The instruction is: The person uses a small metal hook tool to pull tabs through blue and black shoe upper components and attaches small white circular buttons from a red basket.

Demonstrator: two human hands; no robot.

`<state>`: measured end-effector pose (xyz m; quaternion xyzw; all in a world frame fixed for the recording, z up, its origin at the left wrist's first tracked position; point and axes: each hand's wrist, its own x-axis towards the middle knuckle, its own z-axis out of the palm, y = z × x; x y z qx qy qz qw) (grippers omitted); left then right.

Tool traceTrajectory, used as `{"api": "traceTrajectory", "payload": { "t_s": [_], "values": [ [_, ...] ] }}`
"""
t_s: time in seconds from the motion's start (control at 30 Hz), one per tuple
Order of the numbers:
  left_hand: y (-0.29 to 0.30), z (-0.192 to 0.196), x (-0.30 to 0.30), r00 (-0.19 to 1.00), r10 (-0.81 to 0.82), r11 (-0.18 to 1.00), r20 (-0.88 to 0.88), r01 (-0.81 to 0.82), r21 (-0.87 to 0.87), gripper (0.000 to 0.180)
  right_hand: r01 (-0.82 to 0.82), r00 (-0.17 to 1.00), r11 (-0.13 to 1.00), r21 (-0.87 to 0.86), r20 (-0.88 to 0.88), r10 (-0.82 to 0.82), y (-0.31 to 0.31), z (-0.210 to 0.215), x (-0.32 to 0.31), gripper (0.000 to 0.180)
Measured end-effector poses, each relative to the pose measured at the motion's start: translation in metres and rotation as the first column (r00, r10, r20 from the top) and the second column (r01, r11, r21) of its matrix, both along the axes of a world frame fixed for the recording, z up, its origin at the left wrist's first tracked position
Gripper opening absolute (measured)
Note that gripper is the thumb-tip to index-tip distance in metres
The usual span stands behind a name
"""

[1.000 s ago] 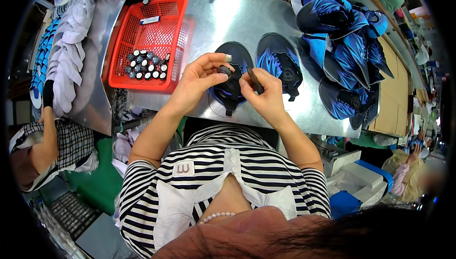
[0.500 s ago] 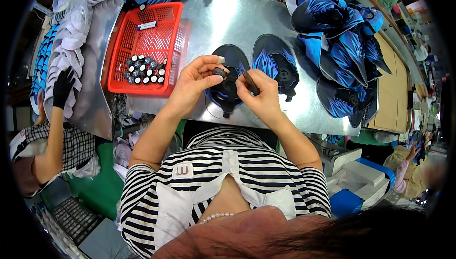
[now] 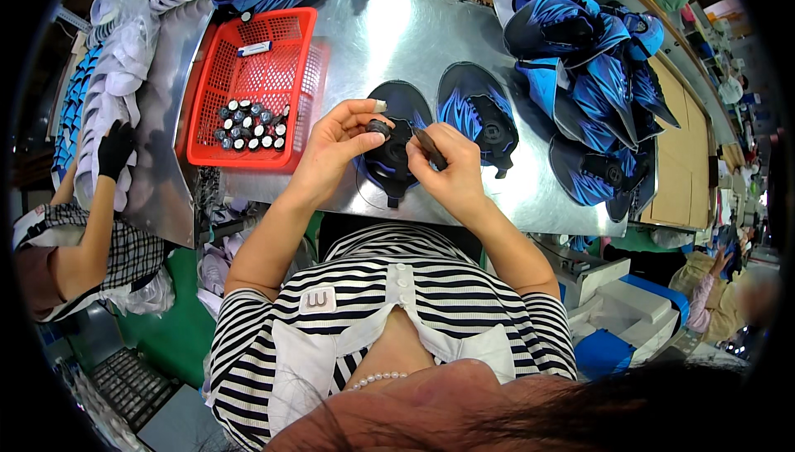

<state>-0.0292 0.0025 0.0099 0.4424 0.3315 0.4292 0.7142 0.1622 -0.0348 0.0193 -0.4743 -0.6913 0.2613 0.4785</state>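
A small round black cap is pinched between the thumb and fingers of the left hand, directly above the upper edge of a black-and-blue shoe upper piece that lies flat on the metal worktable. The index finger of that hand carries a pale tape wrap at its tip. The right hand is closed around a dark slender tool, gripped between thumb and fingers, with the tool angled toward the cap. Both hands hover over the same flat piece, close together but with a narrow gap between them.

Just to the right of this piece lies a second flat black-and-blue upper piece, not touched by either hand. Farther right, a pile of blue-and-black uppers covers the table's far right area. To the left, a red plastic basket stands on the table and holds a cluster of small black and white caps at its near end, plus a small white-and-blue item near its far end.

At the far left, another person's black-gloved hand rests on a stack of white shoe parts.
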Motion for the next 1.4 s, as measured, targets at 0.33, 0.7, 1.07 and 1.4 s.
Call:
{"api": "traceTrajectory", "payload": {
  "t_s": [0.33,0.7,1.07,1.4],
  "values": [
    [-0.005,0.001,0.002,0.999,-0.025,0.998,-0.038,0.027,0.056,0.044,0.002,0.997,0.999,0.037,0.081,-0.005,0.002,-0.002,-0.001,0.008],
    [-0.011,0.011,-0.019,0.668,0.388,0.675,-0.634,0.263,0.690,0.057,-0.116,0.972,0.986,0.120,0.218,0.088,0.004,-0.002,0.000,0.022],
    [-0.015,0.019,-0.005,0.969,0.058,0.980,-0.241,-0.010,0.196,0.013,-0.415,0.511,0.764,-0.495,-0.821,-0.255,0.017,-0.035,-0.014,0.016],
    [-0.010,0.023,0.019,0.803,0.311,0.812,-0.507,0.053,0.582,0.017,-0.444,0.400,0.805,-0.394,-0.891,-0.216,0.012,-0.022,0.012,0.013]
  ]
}}
